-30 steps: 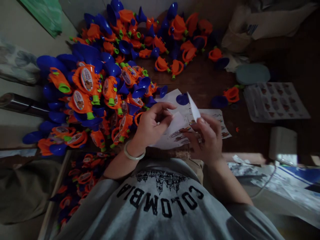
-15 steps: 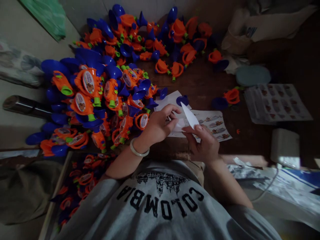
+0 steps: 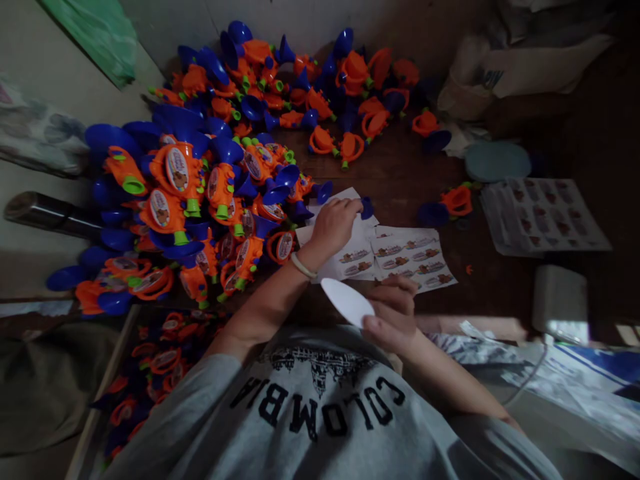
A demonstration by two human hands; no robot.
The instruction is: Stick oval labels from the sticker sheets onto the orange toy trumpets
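Observation:
An oval white piece [image 3: 347, 301] is pinched between the thumb and fingers of my right hand [image 3: 393, 312], low over the table's front edge. My left hand [image 3: 334, 223] reaches over the white sheets, its fingertips beside a small blue cone [image 3: 367, 208]; the fingers are bent, and whether they hold anything is hidden. Below that hand lies a sheet with printed stickers [image 3: 356, 260], and another sticker sheet [image 3: 417, 252] lies to its right. A large pile of orange and blue toy horns [image 3: 173, 170], several with oval stickers, is left of my left hand.
More toy horns [image 3: 355, 73] lie at the back. On the right are a single horn [image 3: 456, 200], a stack of sticker sheets [image 3: 547, 213], a light blue lid [image 3: 497, 161] and a pale box [image 3: 560, 303]. A dark cylinder [image 3: 50, 213] is at the left.
My right hand has drawn back toward my body with the oval piece. My left hand has moved up and away from it, over the sheets, uncovering printed stickers. The view has shifted slightly.

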